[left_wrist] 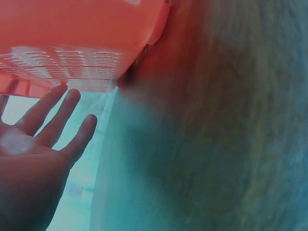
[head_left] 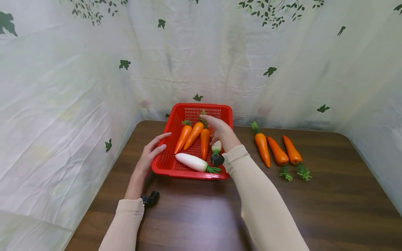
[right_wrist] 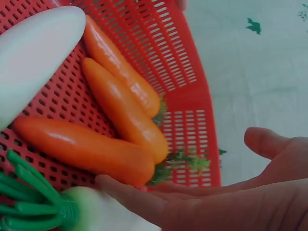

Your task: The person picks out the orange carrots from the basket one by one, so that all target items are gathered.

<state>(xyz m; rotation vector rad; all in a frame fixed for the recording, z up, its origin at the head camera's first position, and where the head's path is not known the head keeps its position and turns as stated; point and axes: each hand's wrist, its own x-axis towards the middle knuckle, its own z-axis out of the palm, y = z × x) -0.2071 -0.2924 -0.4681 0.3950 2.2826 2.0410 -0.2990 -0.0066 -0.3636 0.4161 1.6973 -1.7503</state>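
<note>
Pale cloth (head_left: 213, 52) printed with green leaves hangs behind a dark wooden table (head_left: 194, 212). On the table, toward the back, sits a red basket (head_left: 185, 174). Inside it, the rightmost carrot (head_left: 205, 143) lies with its leafy end away from the person, two more carrots (head_left: 183, 139) slanting to its left. One white radish (head_left: 191, 161) lies across the front; a second white radish (head_left: 216, 146) is partly hidden by the right hand (head_left: 221, 131). That hand is spread, thumb apart, pinching nothing; one fingertip is at the rightmost carrot's thick end, contact uncertain. At the left rim, the left hand (head_left: 147, 157) has its fingers apart; how firmly it bears on the basket cannot be told. Three loose carrots (head_left: 262, 148) lie on the table to the right. A low sweep of the right fingers could roll the second radish into its neighbours; a push on the wall might slide the basket if the left hand gives little support. The right sleeve (head_left: 263, 205), swinging outward, could nudge a loose carrot.
</note>
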